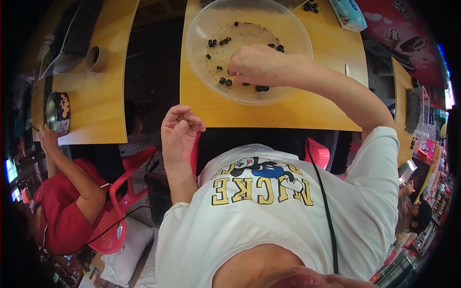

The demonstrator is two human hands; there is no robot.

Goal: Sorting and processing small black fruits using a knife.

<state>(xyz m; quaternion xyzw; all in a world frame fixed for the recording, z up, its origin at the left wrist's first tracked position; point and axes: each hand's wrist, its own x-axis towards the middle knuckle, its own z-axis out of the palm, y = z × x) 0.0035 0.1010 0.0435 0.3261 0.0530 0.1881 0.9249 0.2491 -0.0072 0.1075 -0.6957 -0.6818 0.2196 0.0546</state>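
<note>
A wide, clear plastic basin (pixel 194 57) stands on the wooden table in front of me. Small black cylindrical pieces (pixel 222 80) lie scattered over its bottom among dark crumbs. My right hand (pixel 259 65) reaches into the basin, low over the bottom near some of the pieces. Its fingers are bent down and closed together, and the back of the hand hides what they grip, if anything. Just off the table's near edge, left of the basin, my left hand (pixel 180 129) is raised. Its fingers curl in toward the thumb, and I cannot make out anything in them.
More black pieces (pixel 311 6) lie on the table (pixel 331 57) beyond the basin, near a blue-and-white packet (pixel 348 15). At another table on the left, a person in red (pixel 72 201) handles a round tin (pixel 58 113). A pink chair (pixel 120 206) stands between us.
</note>
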